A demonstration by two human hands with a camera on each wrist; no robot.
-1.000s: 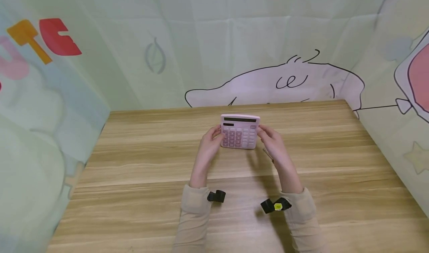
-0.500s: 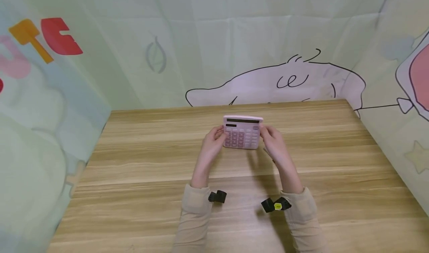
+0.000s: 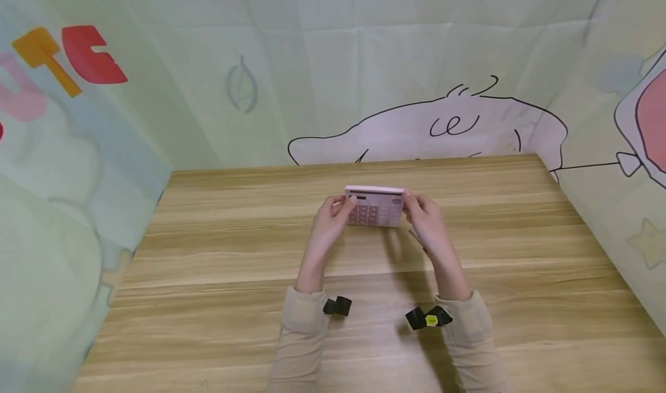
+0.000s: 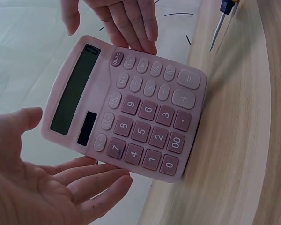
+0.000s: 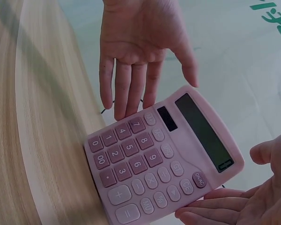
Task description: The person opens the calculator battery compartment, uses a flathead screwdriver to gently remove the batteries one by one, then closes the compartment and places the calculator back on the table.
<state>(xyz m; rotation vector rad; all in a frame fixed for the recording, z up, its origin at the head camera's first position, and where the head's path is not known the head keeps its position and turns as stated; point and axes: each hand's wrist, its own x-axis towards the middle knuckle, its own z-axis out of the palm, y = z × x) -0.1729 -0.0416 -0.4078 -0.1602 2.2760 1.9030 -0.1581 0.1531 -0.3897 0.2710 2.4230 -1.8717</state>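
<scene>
A pink calculator (image 3: 377, 211) is held up between the two hands over the wooden table, its keys facing the person. In the left wrist view, the straight fingers of my left hand (image 4: 70, 183) lie along the calculator's left edge, with the thumb apart from its face. On the opposite side, the fingertips of my right hand (image 5: 243, 197) touch the edge near the ON/AC key, and that thumb also stands off. Across the calculator's top runs a dark display (image 5: 203, 133) beside a small solar panel (image 4: 86, 129).
Behind the right wrist on the wooden table (image 3: 234, 254) lies a screwdriver (image 4: 218, 30), partly hidden in the head view. A printed cloth (image 3: 364, 81) with cartoon drawings hangs around the back and sides. Black wrist cameras (image 3: 429, 319) sit at the sleeves.
The calculator has shifted slightly right, and its top edge has tipped towards the person, so its face looks shorter. My left thumb has moved up in front of its left side.
</scene>
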